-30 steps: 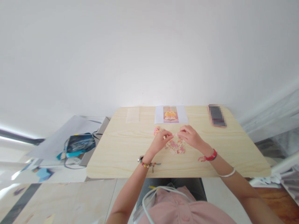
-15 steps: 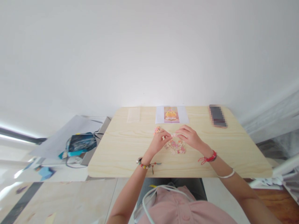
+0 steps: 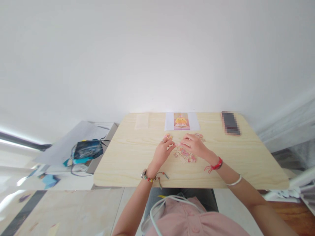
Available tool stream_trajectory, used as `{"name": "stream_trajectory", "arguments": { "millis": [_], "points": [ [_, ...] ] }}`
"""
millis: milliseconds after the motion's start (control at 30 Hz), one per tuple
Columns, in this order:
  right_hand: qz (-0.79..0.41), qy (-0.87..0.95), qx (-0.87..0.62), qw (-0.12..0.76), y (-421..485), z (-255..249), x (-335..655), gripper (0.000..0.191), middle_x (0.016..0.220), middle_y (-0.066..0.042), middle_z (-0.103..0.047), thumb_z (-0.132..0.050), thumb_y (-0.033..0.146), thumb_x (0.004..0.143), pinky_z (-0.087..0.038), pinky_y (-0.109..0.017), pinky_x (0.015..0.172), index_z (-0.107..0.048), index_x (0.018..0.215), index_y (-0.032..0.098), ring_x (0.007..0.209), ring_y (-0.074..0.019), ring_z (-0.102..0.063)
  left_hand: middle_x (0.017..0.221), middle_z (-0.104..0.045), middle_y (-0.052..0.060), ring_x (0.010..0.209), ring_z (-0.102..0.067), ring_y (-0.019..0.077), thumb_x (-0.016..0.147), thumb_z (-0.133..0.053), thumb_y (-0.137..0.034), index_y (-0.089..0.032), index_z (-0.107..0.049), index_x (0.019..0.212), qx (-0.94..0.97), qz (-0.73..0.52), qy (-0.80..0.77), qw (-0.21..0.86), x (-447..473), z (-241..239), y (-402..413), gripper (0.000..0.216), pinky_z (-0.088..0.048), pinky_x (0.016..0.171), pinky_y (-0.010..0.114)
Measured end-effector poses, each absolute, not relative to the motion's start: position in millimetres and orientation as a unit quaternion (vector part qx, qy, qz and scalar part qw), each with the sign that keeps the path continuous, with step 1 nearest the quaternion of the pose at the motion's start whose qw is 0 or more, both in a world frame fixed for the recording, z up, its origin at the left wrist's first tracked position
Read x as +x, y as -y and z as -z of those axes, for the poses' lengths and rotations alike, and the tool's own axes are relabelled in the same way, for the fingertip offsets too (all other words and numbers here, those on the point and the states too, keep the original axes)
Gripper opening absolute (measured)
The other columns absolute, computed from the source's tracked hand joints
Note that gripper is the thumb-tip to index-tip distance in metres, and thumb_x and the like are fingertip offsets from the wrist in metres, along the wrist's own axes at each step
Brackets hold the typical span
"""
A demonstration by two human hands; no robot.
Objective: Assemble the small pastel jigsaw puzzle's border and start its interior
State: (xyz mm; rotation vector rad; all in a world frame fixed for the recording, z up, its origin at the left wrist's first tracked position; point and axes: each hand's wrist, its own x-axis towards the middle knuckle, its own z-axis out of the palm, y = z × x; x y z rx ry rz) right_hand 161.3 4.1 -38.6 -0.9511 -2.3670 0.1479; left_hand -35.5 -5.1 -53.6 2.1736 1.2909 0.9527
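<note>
A heap of small pink and cream puzzle pieces (image 3: 186, 155) lies on the pale wooden table (image 3: 128, 164). My left hand (image 3: 162, 151) and my right hand (image 3: 193, 145) meet just left of the heap, low over the table. The fingertips of both hands are pinched on small puzzle pieces held together between them. A little joined cluster (image 3: 168, 136) lies just beyond my left hand, and another cluster (image 3: 199, 135) sits past my right hand.
A printed picture of a yellow figure (image 3: 181, 120) lies at the table's far edge, with a clear packet (image 3: 142, 121) to its left and a phone (image 3: 230, 123) at the far right. A low box with a blue bag (image 3: 86, 150) stands left of the table.
Both hands have moved left and down toward the table with their pieces. The cluster beyond my right hand has come into view.
</note>
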Motion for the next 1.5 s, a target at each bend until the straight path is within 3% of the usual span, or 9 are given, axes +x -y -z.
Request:
{"name": "stream_trajectory", "arguments": {
  "millis": [233, 867, 1100, 1267, 1500],
  "points": [
    [-0.111, 0.877, -0.371, 0.286, -18, 44, 138, 0.015, 0.080, -0.004, -0.055, -0.049, 0.023, 0.084, -0.042, -0.025, 0.066, -0.061, 0.080, 0.016, 0.072, -0.0126, -0.051, 0.080, -0.053, 0.002, 0.075, -0.053, 0.0128, 0.080, -0.054, -0.023, -0.018, -0.061, 0.080, 0.775, -0.337, -0.498, 0.192, -53, 58, -1, 0.008, -0.043, 0.069, 0.024],
    [-0.043, 0.906, -0.387, 0.163, -50, 57, 96, 0.016, 0.079, -0.005, -0.057, -0.048, 0.019, 0.084, -0.036, -0.025, 0.064, -0.063, 0.084, 0.014, 0.072, -0.0137, -0.051, 0.088, -0.054, 0.004, 0.079, -0.056, 0.0135, 0.086, -0.043, -0.025, -0.020, -0.060, 0.086, 0.777, -0.158, -0.605, 0.071, -72, 67, -23, 0.019, -0.042, 0.067, 0.022],
    [-0.034, 0.884, -0.437, 0.160, -43, 52, 109, 0.019, 0.079, -0.006, -0.055, -0.045, 0.019, 0.085, -0.036, -0.025, 0.064, -0.061, 0.078, 0.013, 0.071, -0.0136, -0.050, 0.098, -0.053, 0.007, 0.083, -0.056, 0.0152, 0.084, -0.046, -0.020, -0.018, -0.055, 0.105, 0.755, -0.162, -0.633, 0.056, -71, 68, -20, 0.023, -0.044, 0.069, 0.024],
    [-0.101, 0.888, -0.418, 0.165, -29, 47, 141, 0.014, 0.082, -0.004, -0.054, -0.048, 0.015, 0.083, -0.037, -0.024, 0.065, -0.061, 0.078, 0.015, 0.072, -0.0126, -0.050, 0.093, -0.053, 0.006, 0.078, -0.056, 0.0143, 0.083, -0.047, -0.022, -0.019, -0.058, 0.100, 0.766, -0.209, -0.600, 0.097, -65, 62, -8, 0.020, -0.045, 0.069, 0.025],
    [-0.133, 0.907, -0.390, 0.090, -15, 49, 154, 0.011, 0.081, -0.004, -0.051, -0.053, 0.017, 0.080, -0.037, -0.025, 0.064, -0.064, 0.080, 0.016, 0.070, -0.0124, -0.050, 0.090, -0.053, 0.006, 0.078, -0.056, 0.0164, 0.077, -0.055, -0.020, -0.017, -0.061, 0.090, 0.792, -0.184, -0.554, 0.179, -36, 64, 13, 0.014, -0.047, 0.071, 0.029]
  ]
}}
